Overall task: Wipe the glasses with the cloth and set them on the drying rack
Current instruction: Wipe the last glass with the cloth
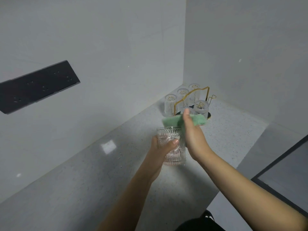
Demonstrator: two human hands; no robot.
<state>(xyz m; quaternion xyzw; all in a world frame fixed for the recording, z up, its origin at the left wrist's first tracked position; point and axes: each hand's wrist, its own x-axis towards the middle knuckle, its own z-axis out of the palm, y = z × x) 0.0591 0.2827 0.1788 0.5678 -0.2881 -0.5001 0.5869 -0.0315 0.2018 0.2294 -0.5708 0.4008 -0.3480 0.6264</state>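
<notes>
Above the bench's (pixel 116 164) middle, the left hand (pixel 164 145) grips a ribbed glass (pixel 171 147) while the right hand (pixel 193 135) clamps the green cloth (pixel 198 120) against it; a loosened grip could drop it short of the far-corner rack (pixel 193 97).

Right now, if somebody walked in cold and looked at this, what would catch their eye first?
Probably the green cloth, the only bright colour here, held by the right hand against the patterned glass that the left hand grips above the speckled counter. Next, the gold wire drying rack in the far corner, with clear glasses upside down on it. A dark socket panel stands out on the left wall.
</notes>
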